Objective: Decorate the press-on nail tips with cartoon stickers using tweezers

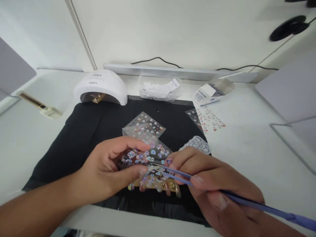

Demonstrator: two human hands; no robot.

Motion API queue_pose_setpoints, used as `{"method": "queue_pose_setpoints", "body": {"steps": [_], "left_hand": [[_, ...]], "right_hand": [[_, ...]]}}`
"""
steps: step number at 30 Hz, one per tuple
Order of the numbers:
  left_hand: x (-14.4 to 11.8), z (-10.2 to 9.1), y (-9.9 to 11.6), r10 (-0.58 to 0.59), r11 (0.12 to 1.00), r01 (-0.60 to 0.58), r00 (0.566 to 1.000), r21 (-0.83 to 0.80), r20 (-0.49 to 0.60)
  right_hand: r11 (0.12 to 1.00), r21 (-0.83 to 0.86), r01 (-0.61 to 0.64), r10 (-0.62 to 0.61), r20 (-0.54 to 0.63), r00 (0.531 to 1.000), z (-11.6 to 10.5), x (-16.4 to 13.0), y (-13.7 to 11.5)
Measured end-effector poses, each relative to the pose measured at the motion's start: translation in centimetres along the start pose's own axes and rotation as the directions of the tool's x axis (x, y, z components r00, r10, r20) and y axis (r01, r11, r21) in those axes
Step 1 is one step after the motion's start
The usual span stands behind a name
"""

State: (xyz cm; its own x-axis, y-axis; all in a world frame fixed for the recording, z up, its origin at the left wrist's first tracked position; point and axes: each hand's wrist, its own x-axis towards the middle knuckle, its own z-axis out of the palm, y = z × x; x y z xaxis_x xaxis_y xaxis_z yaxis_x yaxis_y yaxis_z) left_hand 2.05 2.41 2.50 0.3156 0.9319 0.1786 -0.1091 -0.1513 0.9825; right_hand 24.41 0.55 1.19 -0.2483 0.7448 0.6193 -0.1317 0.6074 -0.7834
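Note:
My left hand pinches a clear sheet of shiny nail stickers between thumb and fingers. In my right hand is a pair of purple tweezers, its tips touching or just above the stickers near my left thumb. Whether a sticker sits between the tips is too small to tell. Below the sheet, partly covered by it, several false nails stand on a gold-coloured holder. Another clear sticker sheet lies just beyond my left hand.
A black mat covers the middle of the white table. At the back stand a white nail lamp, a clear tub of packets and an alcohol pad box. A clear case lies beyond my right hand, near more stickers.

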Motion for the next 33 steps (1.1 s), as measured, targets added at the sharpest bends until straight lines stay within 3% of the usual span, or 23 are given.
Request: {"method": "queue_pose_setpoints", "body": {"steps": [5, 12, 20, 23, 26, 29, 33], "left_hand": [[-0.1, -0.1, 0.2, -0.074, 0.996, 0.076, 0.996, -0.043, 0.053], [-0.1, -0.5, 0.2, -0.066, 0.993, 0.069, 0.997, -0.093, 0.034], [0.4, -1.4, 0.8, -0.160, 0.985, 0.170, 0.965, -0.033, 0.207], [0.5, -1.7, 1.0, -0.174, 0.985, 0.171, 0.961, 0.036, 0.215], [0.5, -1.8, 1.0, -0.194, 0.979, 0.203, 0.946, -0.007, 0.258], [0.6, -1.9, 0.9, -0.129, 0.986, 0.151, 0.964, -0.077, 0.234], [0.4, -1.9, 0.3, -0.005, 0.998, 0.012, 0.993, -0.066, 0.118]], "right_hand": [[0.997, 0.053, 0.049, -0.052, 0.055, 0.997, 0.0, 0.0, 0.2], [0.998, 0.066, 0.013, -0.019, 0.088, 0.996, -0.2, -0.3, -0.3], [0.998, 0.067, 0.019, -0.024, 0.076, 0.997, 0.2, 0.1, -0.4], [0.995, 0.097, -0.021, 0.012, 0.097, 0.995, 0.3, 0.4, -0.8], [0.986, 0.116, -0.121, 0.106, 0.126, 0.986, 0.3, 0.5, -1.1], [0.977, 0.116, -0.181, 0.168, 0.113, 0.979, 0.3, 0.6, -1.3], [0.983, 0.069, -0.168, 0.166, 0.030, 0.986, 0.6, 0.4, -1.6]]}}
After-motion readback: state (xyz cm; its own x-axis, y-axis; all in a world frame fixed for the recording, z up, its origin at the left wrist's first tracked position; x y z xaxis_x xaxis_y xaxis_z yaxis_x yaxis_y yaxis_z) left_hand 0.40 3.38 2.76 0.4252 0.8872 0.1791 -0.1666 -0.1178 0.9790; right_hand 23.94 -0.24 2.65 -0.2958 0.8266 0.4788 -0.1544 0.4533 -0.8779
